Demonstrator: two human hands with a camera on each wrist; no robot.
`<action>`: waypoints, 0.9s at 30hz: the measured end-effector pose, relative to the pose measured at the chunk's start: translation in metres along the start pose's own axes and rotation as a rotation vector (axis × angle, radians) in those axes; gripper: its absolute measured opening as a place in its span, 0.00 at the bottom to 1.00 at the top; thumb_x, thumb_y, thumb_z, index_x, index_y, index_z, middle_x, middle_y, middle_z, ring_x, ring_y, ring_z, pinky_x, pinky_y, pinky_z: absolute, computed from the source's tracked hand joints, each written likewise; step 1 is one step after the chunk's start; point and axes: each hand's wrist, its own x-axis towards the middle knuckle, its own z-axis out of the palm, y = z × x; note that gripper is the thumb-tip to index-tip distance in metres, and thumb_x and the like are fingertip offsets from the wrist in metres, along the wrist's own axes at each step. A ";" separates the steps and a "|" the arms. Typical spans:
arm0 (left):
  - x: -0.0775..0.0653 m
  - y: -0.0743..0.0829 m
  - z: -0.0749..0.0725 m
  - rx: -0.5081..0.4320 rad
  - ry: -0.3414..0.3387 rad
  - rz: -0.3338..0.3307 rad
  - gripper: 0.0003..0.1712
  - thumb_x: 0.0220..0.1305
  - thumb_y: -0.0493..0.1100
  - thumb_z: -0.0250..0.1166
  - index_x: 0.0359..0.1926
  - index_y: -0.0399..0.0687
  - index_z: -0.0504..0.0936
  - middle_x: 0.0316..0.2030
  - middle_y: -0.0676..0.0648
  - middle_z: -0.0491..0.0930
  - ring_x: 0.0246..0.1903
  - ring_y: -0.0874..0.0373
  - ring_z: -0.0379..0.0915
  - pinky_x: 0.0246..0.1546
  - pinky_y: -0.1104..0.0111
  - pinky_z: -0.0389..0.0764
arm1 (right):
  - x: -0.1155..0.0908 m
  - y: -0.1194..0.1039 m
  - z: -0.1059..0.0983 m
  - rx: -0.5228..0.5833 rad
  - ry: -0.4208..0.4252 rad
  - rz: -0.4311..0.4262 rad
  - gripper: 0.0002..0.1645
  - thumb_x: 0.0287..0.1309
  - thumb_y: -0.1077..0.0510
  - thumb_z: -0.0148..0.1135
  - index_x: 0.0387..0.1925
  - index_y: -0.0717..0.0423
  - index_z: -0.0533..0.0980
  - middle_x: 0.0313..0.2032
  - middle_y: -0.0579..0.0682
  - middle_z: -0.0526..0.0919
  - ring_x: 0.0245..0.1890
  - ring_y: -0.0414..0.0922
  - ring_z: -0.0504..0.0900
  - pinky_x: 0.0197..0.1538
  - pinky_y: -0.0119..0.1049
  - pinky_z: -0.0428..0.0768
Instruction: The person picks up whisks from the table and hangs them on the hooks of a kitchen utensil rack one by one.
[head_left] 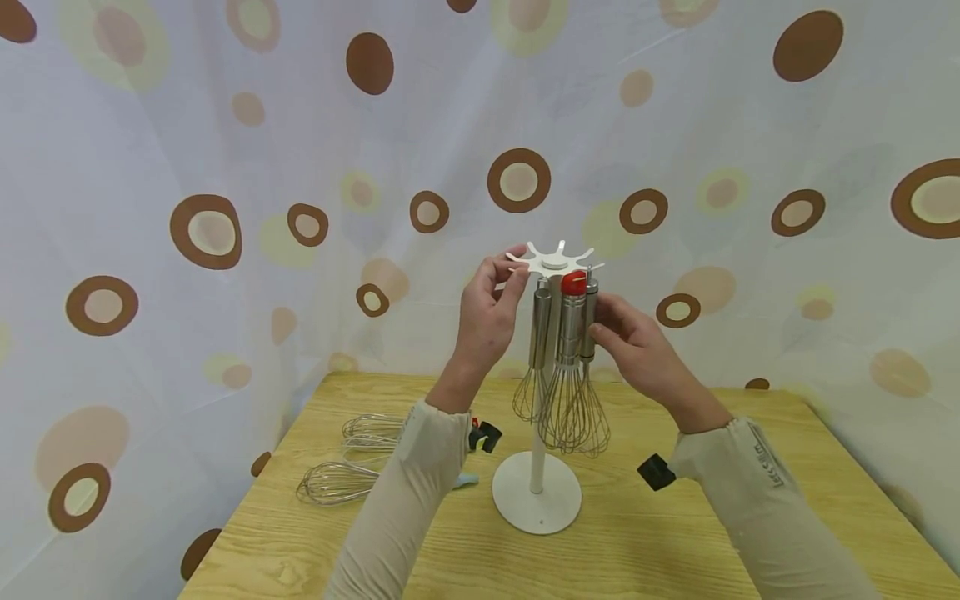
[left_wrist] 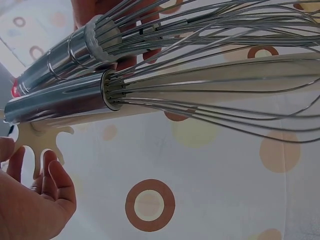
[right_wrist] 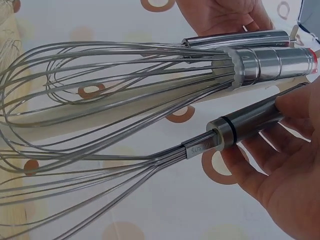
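A person's two bare hands in cream sleeves work at a white stand (head_left: 517, 502) with a flat round base, slim upright pole and star-shaped hook wheel (head_left: 555, 261) on top. It stands upright on a pale yellow wood-grain table (head_left: 637, 542).

The left hand (head_left: 489, 308), at the wheel's 8 o'clock, pinches its rim between thumb and fingers. The right hand (head_left: 637, 346), well apart at 4 o'clock, grips the dark-banded, brushed-steel handle of a wire whisk (right_wrist: 247, 125). That whisk hangs wires down; whether its top end sits on a hook cannot be told.

Beside it, at 5 o'clock, hangs a larger ribbed-steel whisk with a red cap (head_left: 572, 329), partly blocking the view of the pole and the held whisk. At 7 o'clock hangs a smaller whisk with a plain shiny steel handle (head_left: 539, 329). Their wire loops overlap below.

On the table, between 9 and 10 o'clock from the base, lie more steel wire whisks (head_left: 333, 483); the left sleeve (head_left: 408, 492) crosses over them, hiding their middles. A light blue tip (head_left: 467, 480) pokes out at 9 o'clock. Behind everything hangs a white sheet printed with brown and beige circles (head_left: 450, 117).
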 end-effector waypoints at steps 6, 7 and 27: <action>0.000 0.000 -0.003 0.009 -0.012 0.015 0.09 0.71 0.39 0.53 0.44 0.35 0.73 0.59 0.44 0.72 0.50 0.56 0.71 0.41 0.71 0.74 | 0.000 0.000 0.000 0.019 -0.014 0.003 0.23 0.69 0.67 0.45 0.63 0.70 0.61 0.51 0.64 0.73 0.48 0.37 0.74 0.47 0.26 0.74; 0.000 0.000 -0.003 0.017 -0.015 0.018 0.10 0.71 0.39 0.54 0.44 0.35 0.73 0.59 0.44 0.72 0.50 0.56 0.71 0.42 0.70 0.75 | 0.000 0.000 0.000 0.024 -0.016 0.005 0.23 0.69 0.67 0.45 0.64 0.70 0.60 0.51 0.64 0.72 0.48 0.38 0.74 0.47 0.26 0.74; -0.022 -0.017 -0.043 0.151 -0.123 -0.037 0.13 0.70 0.41 0.55 0.49 0.38 0.79 0.57 0.46 0.75 0.49 0.55 0.73 0.47 0.60 0.75 | 0.013 -0.024 -0.011 -0.140 0.255 0.005 0.19 0.69 0.62 0.50 0.57 0.66 0.69 0.51 0.60 0.75 0.44 0.31 0.76 0.50 0.22 0.71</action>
